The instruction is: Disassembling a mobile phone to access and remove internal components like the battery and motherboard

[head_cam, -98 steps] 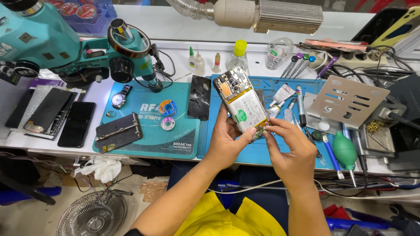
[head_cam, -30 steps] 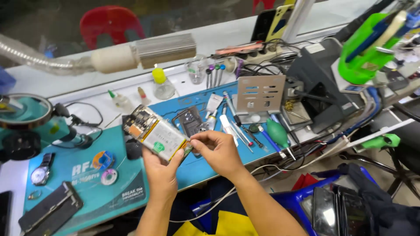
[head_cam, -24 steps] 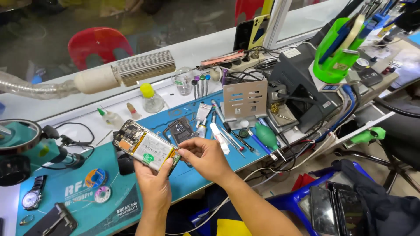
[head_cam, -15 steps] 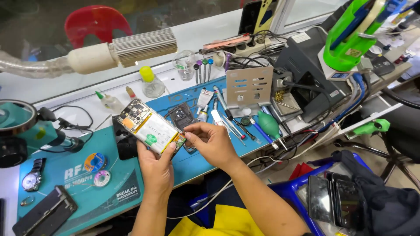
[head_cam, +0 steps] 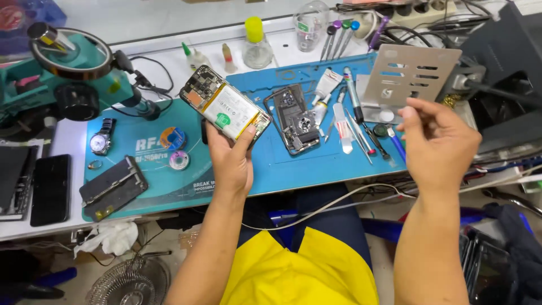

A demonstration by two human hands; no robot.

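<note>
The left hand (head_cam: 230, 164) grips the opened smartphone (head_cam: 224, 106) by its lower end, fingers wrapped at its edges, tilting its exposed battery up toward the eyes. At three o'clock, the right hand (head_cam: 440, 148) hovers loosely curled over the screwdrivers (head_cam: 361, 121); whether its fingertips pinch anything cannot be told.

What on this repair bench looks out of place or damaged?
Nothing looks spilled or broken. The left hand holds an opened phone with exposed white battery, and a detached dark phone back cover lies on the blue mat.
</note>
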